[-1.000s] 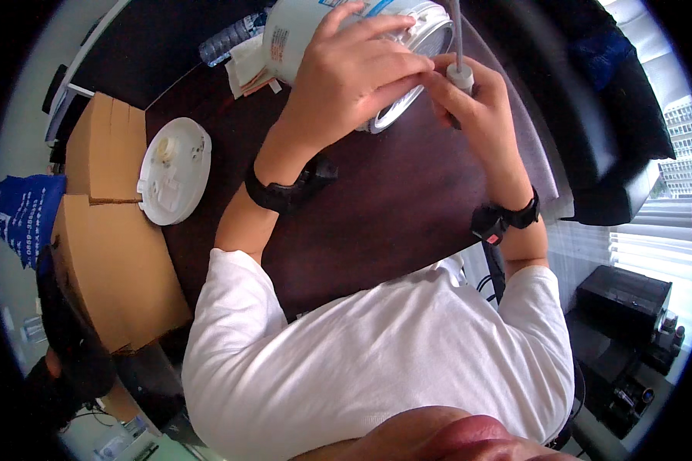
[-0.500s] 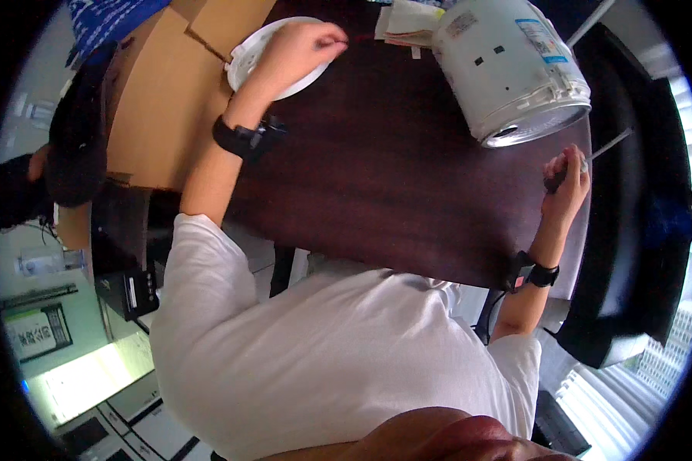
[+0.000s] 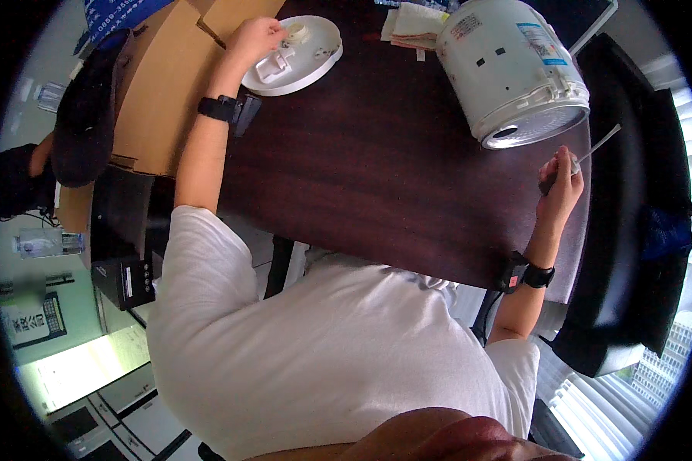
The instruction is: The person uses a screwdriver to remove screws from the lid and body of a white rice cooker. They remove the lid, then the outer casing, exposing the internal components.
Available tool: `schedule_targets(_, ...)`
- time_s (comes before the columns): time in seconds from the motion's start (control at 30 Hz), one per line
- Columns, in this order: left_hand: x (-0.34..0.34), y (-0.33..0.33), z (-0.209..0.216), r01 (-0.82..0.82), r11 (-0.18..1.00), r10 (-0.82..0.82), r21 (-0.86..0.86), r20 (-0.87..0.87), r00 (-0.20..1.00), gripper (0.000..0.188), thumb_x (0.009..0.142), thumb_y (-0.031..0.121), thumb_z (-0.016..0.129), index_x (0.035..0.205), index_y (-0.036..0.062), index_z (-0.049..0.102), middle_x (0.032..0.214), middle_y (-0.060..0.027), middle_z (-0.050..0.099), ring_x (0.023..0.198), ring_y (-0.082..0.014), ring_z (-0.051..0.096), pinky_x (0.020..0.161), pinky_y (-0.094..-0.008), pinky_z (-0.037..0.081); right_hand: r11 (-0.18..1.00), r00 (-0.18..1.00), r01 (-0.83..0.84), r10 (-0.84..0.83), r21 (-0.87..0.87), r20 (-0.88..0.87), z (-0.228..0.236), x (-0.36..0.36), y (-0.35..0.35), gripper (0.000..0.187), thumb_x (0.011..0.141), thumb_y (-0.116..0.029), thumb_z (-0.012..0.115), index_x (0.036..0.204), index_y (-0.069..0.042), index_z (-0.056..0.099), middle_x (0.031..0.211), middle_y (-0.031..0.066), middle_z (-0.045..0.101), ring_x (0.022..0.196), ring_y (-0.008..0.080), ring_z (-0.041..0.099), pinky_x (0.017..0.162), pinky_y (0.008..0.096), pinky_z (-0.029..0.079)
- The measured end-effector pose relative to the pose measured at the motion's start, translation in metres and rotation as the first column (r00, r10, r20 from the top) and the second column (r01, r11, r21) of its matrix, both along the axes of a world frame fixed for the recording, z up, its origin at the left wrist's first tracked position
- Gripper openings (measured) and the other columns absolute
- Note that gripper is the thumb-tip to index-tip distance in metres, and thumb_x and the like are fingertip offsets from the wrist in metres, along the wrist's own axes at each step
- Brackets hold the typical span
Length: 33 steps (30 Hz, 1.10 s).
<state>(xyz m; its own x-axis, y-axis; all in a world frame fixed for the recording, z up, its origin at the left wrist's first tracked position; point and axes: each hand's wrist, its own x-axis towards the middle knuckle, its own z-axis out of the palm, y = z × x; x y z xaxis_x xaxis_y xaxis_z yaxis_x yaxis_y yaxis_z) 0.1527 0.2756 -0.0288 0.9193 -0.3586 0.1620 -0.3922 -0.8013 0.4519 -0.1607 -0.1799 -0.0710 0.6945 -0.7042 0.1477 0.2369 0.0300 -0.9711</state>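
My left hand (image 3: 257, 40) is above the left rim of a round white lid-like tray (image 3: 304, 77) at the far left of the table. Its fingers are curled together, and anything between them is hidden. On the tray lie a white plastic bracket-shaped part (image 3: 274, 67), a small cream round piece (image 3: 297, 33) and several tiny dark bits. My right hand (image 3: 561, 180) is closed around a screwdriver (image 3: 598, 146), whose thin shaft points up and right. Just beyond it, a white cylindrical appliance body (image 3: 507, 69) lies on its side, its metal end with a dark hole facing me.
A dark brown table (image 3: 377, 169) spreads between my arms. Folded cloths (image 3: 417, 24) lie beside the appliance. Along the table's left side stands a cardboard box (image 3: 158, 92), with a dark cap (image 3: 92, 115) next to it. A black sofa-like seat (image 3: 623, 230) borders the right side.
My left hand has drawn back leftward from over the tray, uncovering the parts on it. My right hand, still gripping the screwdriver, has barely shifted.
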Motion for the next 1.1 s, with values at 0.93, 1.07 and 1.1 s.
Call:
schedule_targets(0.93,-0.183,-0.247,-0.016,0.570,0.795,-0.441,-0.209,0.447,0.778,0.114,0.075,0.026,0.081,0.154,0.0033,0.003,0.155,-0.0380,-0.004,0.145,-0.0528,0.002,0.117,-0.0536,0.019,0.993,0.986,0.110,-0.105,-0.034,0.127,-0.021,0.050,-0.074,0.027,0.096,-0.025,0.062,0.107,0.000,0.066,0.080,0.0012,0.063,0.075,0.0079,0.055,0.065,0.0233,0.043)
schedule_targets(1.07,-0.174,-0.242,0.002,0.602,0.769,-0.499,-0.213,0.388,0.775,0.099,0.083,0.024,0.075,0.154,0.0024,0.009,0.155,-0.0374,0.009,0.147,-0.0468,0.006,0.117,-0.0508,0.019,0.997,0.990,-0.076,0.074,0.016,0.119,-0.033,0.058,-0.065,0.035,0.097,-0.031,0.061,0.116,-0.001,0.063,0.076,-0.0010,0.059,0.070,0.0080,0.053,0.063,0.0230,0.042)
schedule_targets(1.1,-0.173,-0.241,0.006,0.601,0.768,-0.504,-0.223,0.369,0.781,0.095,0.085,0.025,0.073,0.154,0.0021,0.012,0.155,-0.0369,0.013,0.147,-0.0463,0.009,0.117,-0.0503,0.020,0.997,0.992,-0.077,0.076,0.013,0.101,-0.033,0.055,-0.061,0.036,0.098,-0.033,0.061,0.115,-0.002,0.063,0.076,-0.0012,0.059,0.070,0.0078,0.053,0.063,0.0231,0.042)
